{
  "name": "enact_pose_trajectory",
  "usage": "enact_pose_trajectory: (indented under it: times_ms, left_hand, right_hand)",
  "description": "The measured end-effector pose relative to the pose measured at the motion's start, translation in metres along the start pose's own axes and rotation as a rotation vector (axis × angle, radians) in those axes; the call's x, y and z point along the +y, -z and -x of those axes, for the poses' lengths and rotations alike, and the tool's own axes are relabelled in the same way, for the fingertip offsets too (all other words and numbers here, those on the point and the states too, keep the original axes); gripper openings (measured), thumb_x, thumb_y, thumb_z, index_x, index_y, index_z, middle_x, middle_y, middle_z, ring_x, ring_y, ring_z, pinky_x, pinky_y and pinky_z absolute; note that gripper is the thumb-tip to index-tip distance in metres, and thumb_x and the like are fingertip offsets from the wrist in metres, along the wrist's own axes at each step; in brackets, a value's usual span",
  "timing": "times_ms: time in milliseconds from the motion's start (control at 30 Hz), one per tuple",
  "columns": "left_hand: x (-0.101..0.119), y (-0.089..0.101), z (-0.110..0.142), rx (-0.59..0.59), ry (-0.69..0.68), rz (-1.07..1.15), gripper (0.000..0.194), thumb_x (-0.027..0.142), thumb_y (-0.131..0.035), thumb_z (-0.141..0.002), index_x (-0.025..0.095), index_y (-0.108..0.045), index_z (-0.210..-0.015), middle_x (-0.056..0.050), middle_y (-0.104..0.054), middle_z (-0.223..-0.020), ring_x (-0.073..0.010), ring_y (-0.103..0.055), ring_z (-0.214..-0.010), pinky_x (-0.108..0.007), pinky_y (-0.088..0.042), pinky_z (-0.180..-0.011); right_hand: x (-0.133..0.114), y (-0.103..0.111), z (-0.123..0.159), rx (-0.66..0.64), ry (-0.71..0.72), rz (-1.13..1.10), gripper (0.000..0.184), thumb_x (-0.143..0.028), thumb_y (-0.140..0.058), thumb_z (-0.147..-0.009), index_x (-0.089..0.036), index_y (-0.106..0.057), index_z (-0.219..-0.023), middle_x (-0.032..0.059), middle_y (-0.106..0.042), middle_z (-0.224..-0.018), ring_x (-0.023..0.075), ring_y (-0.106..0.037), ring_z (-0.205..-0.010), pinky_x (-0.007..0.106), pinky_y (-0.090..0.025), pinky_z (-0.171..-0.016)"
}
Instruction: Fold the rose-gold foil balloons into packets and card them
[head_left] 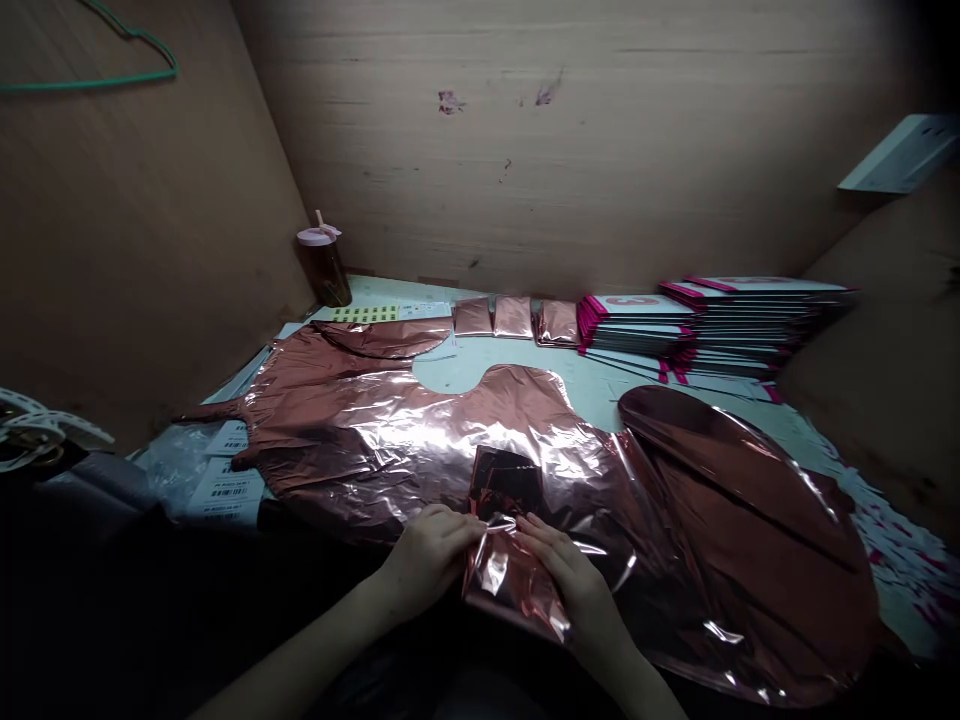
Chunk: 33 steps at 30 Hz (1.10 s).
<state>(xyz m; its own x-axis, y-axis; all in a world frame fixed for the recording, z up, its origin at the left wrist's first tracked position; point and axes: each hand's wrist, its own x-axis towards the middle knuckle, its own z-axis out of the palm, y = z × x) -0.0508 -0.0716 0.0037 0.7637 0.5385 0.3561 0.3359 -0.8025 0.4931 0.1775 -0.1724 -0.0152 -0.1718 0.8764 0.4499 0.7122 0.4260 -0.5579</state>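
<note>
Near the table's front edge, a shiny rose-gold foil balloon (506,575), partly folded into a narrow strip, lies over larger flat foil. My left hand (431,555) grips its left edge with fingers bent. From the right, my right hand (562,570) presses and pinches the same foil, fingers close together. The fingertips of both hands meet the foil at a crease and stand a little apart. Beneath spreads a large flat foil balloon (360,420), with a rounded foil piece (757,530) on the right. The undersides of my fingers are hidden.
Folded foil squares (514,317) line the back edge beside stacked white-and-pink packages (637,310). A lidded cup (324,265) stands at the back left, near a yellow label sheet (365,314). Barcode labels (225,490) lie left, paper scraps (892,530) right. Wooden walls (525,160) enclose the table.
</note>
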Motion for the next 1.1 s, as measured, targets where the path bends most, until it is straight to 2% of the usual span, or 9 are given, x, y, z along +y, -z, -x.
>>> enact_pose_trajectory:
  times_ms: [100, 200, 400, 500, 600, 733, 933, 1000, 1100]
  left_hand:
    - [0.007, -0.001, -0.008, 0.047, 0.36, 0.215, 0.02, 0.022, -0.049, -0.095, 0.02, -0.068, -0.098, -0.004, -0.074, -0.091, -0.0189, -0.068, -0.082, -0.028, -0.049, -0.073]
    - [0.009, -0.008, -0.018, 0.116, 0.568, 0.297, 0.026, 0.027, -0.051, -0.094, 0.019, -0.061, -0.117, -0.003, -0.074, -0.092, -0.0191, -0.069, -0.085, -0.027, -0.048, -0.075]
    - [0.019, -0.017, -0.04, 0.07, 0.792, 0.068, 0.04, 0.024, -0.047, -0.096, 0.017, -0.049, -0.135, -0.006, -0.074, -0.096, -0.0236, -0.07, -0.092, -0.031, -0.046, -0.079]
    - [0.024, -0.013, -0.053, -0.021, 0.87, -0.023, 0.033, 0.024, -0.049, -0.096, 0.018, -0.055, -0.127, -0.007, -0.074, -0.096, -0.025, -0.07, -0.095, -0.031, -0.047, -0.079]
    - [0.028, -0.009, -0.061, -0.098, 0.866, -0.076, 0.029, 0.025, -0.049, -0.096, 0.019, -0.057, -0.123, -0.008, -0.074, -0.093, -0.0265, -0.071, -0.093, -0.032, -0.048, -0.077]
    - [0.03, -0.014, -0.06, -0.122, 0.844, -0.098, 0.027, 0.023, -0.046, -0.096, 0.02, -0.062, -0.117, -0.008, -0.073, -0.093, -0.0259, -0.071, -0.088, -0.033, -0.05, -0.075]
    - [0.021, -0.029, -0.039, 0.081, 0.543, -0.242, 0.048, 0.012, -0.054, -0.089, 0.025, -0.055, -0.136, -0.009, -0.056, -0.139, -0.0263, -0.059, -0.109, -0.041, -0.05, -0.092]
    - [0.016, -0.025, -0.035, 0.077, 0.459, -0.26, 0.047, 0.012, -0.055, -0.087, 0.022, -0.059, -0.133, -0.008, -0.057, -0.139, -0.0309, -0.054, -0.114, -0.05, -0.046, -0.097]
    - [0.009, -0.01, -0.042, 0.072, 0.509, -0.056, 0.033, 0.013, -0.05, -0.089, 0.016, -0.069, -0.115, -0.01, -0.065, -0.126, -0.0277, -0.056, -0.112, -0.043, -0.045, -0.098]
  right_hand:
    - [-0.001, -0.003, -0.015, 0.136, -0.346, -0.233, 0.029, -0.037, -0.047, -0.097, -0.019, -0.066, -0.111, 0.0085, -0.072, -0.098, 0.0221, -0.068, -0.089, 0.033, -0.055, -0.076]
    - [-0.003, -0.007, -0.036, 0.193, -0.663, -0.355, 0.035, -0.049, -0.05, -0.094, -0.018, -0.063, -0.101, 0.0072, -0.072, -0.085, 0.022, -0.068, -0.077, 0.029, -0.051, -0.067]
    - [-0.007, -0.014, -0.066, 0.028, -0.912, 0.234, 0.034, -0.038, -0.037, -0.099, -0.018, -0.062, -0.088, 0.0087, -0.069, -0.074, 0.0231, -0.064, -0.067, 0.029, -0.037, -0.059]
    - [-0.008, -0.02, -0.071, 0.048, -0.882, 0.477, 0.027, -0.031, -0.042, -0.098, -0.015, -0.064, -0.096, 0.0131, -0.069, -0.089, 0.0244, -0.065, -0.076, 0.03, -0.041, -0.062]
    - [-0.006, -0.031, -0.075, 0.136, -0.655, 0.689, 0.035, -0.02, -0.04, -0.095, -0.01, -0.061, -0.121, 0.021, -0.06, -0.122, 0.0323, -0.059, -0.109, 0.039, -0.047, -0.082]
    - [0.003, -0.045, -0.082, -0.032, -0.314, 0.661, 0.049, -0.03, -0.036, -0.1, -0.021, -0.044, -0.147, 0.0124, -0.038, -0.153, 0.0333, -0.027, -0.144, 0.05, -0.029, -0.113]
    - [0.012, -0.054, -0.083, -0.132, -0.403, 0.635, 0.057, -0.042, -0.036, -0.099, -0.026, -0.032, -0.154, 0.006, -0.02, -0.162, 0.0401, -0.006, -0.148, 0.059, -0.015, -0.116]
    - [0.012, -0.054, -0.082, -0.144, -0.402, 0.628, 0.062, -0.044, -0.036, -0.098, -0.02, -0.03, -0.154, 0.0073, -0.017, -0.163, 0.0392, -0.004, -0.149, 0.056, -0.013, -0.118]
    - [0.01, -0.053, -0.082, -0.16, -0.387, 0.612, 0.064, -0.047, -0.038, -0.097, -0.018, -0.031, -0.154, 0.0083, -0.017, -0.163, 0.0381, -0.005, -0.149, 0.053, -0.012, -0.12]
